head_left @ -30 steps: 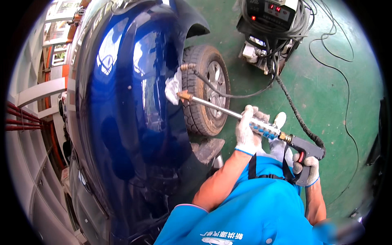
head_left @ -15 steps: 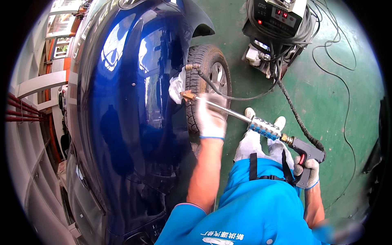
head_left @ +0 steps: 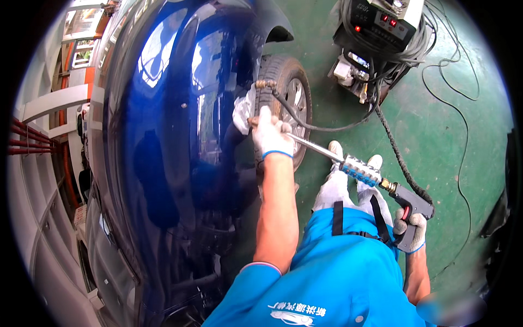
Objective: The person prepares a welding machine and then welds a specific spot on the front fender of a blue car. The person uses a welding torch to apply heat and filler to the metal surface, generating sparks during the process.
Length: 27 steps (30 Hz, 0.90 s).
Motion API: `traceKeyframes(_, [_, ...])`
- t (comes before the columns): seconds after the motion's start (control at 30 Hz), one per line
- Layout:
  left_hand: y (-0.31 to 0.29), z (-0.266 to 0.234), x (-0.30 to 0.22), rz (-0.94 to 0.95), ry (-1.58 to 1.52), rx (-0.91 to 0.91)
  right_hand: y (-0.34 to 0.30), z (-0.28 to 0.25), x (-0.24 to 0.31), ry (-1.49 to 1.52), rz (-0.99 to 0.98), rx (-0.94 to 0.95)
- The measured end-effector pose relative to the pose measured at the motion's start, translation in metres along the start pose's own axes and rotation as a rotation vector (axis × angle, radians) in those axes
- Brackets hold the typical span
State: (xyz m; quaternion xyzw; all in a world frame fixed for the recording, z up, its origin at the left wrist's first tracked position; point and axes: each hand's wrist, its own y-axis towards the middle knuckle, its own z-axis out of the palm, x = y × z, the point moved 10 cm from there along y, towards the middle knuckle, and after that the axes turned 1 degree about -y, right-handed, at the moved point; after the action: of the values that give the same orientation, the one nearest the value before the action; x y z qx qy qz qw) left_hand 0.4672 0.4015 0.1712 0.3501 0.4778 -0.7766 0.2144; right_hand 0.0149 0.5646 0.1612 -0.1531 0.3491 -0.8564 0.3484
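A dent puller gun (head_left: 362,170) with a steel rod and a ribbed slide weight lies across in front of my body. My gloved right hand (head_left: 415,228) is wrapped round its dark pistol grip, beside the red trigger. At the far end of the rod, my gloved left hand (head_left: 272,133) closes round the front, where a brass-coloured tip shows past the fingers. White crumpled material (head_left: 243,115) hangs at the wheel-arch edge of the blue car panel (head_left: 163,125), right by the left hand. A brass clamp (head_left: 267,84) with a black cable sits just above.
The tyre (head_left: 283,82) stands behind the clamp. A welding machine (head_left: 384,27) with a lit display and coiled cables is at the top right. A thick sleeved cable (head_left: 396,150) runs from it to the gun. Thin leads lie on the green floor (head_left: 436,147).
My left hand, blurred on the rod before, is now sharper and closed nearer the tip. The view has shifted slightly. My right hand keeps its hold.
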Motion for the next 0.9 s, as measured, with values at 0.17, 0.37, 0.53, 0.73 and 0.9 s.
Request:
traceKeyframes(0.17, [-0.018, 0.025, 0.013, -0.256, -0.226, 0.245, 0.002, -0.003, 0.001, -0.005, 0.002, 0.037])
traceKeyframes(0.37, [-0.036, 0.066, 0.019, -0.354, -0.449, 0.647, 0.0, -0.013, 0.002, 0.052, -0.05, 0.002])
traceKeyframes(0.53, [-0.006, 0.025, 0.017, -0.117, -0.057, 0.043, 0.009, 0.005, 0.004, 0.029, -0.07, -0.018])
traceKeyframes(0.73, [-0.012, 0.025, 0.011, -0.144, -0.047, 0.04, 0.01, 0.01, -0.001, 0.051, -0.06, -0.039])
traceKeyframes(0.9, [-0.01, 0.025, 0.012, -0.147, -0.063, 0.082, 0.011, 0.003, -0.003, 0.025, -0.049, -0.024])
